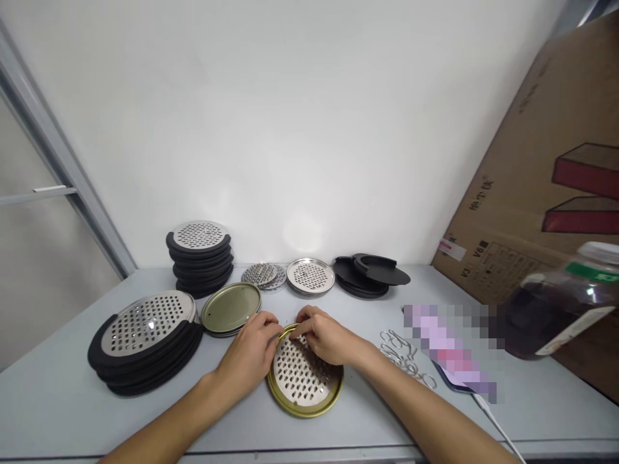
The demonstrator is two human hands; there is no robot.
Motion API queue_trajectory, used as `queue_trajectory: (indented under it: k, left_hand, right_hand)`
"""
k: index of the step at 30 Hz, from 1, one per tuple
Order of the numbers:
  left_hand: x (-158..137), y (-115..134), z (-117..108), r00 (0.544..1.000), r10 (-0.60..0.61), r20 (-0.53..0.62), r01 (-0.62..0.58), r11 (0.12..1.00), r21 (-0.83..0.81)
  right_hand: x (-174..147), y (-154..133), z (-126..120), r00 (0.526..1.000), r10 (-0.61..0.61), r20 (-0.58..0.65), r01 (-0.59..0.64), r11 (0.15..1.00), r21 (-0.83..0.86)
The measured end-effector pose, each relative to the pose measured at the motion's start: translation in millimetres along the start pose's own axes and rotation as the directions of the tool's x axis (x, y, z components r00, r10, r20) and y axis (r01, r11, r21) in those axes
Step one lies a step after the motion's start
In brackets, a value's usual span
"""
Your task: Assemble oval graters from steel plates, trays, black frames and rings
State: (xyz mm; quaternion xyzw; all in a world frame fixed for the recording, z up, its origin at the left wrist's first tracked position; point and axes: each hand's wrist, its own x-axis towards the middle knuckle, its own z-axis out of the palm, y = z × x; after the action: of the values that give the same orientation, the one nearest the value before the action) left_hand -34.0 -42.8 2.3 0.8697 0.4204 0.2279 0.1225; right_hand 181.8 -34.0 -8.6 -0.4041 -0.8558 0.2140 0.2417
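In front of me lies a round gold-rimmed lid (309, 410) with a perforated metal grater disc (302, 374) set inside its rim. My left hand (254, 345) grips the lid's left edge, thumb and fingers closed. Over the upper right part of the disc, my right hand (324, 335) has its fingers bent together at the disc's far edge; the exact contact under the fingertips is hidden. Just left of my left hand rests a short stack of olive-gold lids (231, 308).
Black-rimmed grater stacks (145, 325) (200, 258) stand at the left. Loose grater discs (261, 275), a disc stack (310, 277) and black holders (372, 274) line the wall. Rightward are wire hooks (406, 357), a phone (449, 357) with cable, a jar (561, 306) and a carton (546, 167).
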Motion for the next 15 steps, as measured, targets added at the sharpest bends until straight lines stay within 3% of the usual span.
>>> queue_trajectory:
  k: [4, 15]
  left_hand:
    - [-1.9, -4.0, 8.4, 0.999, 0.048, -0.007, -0.048, 0.999, 0.02]
    - [-1.5, -9.5, 12.0, 0.999, 0.036, -0.021, -0.036, 0.999, 0.011]
  right_hand:
    - [0.4, 0.6, 0.8, 1.0, -0.004, -0.005, 0.004, 1.0, -0.003]
    - [1.0, 0.9, -0.7, 1.0, -0.007, 0.018, 0.008, 1.0, -0.026]
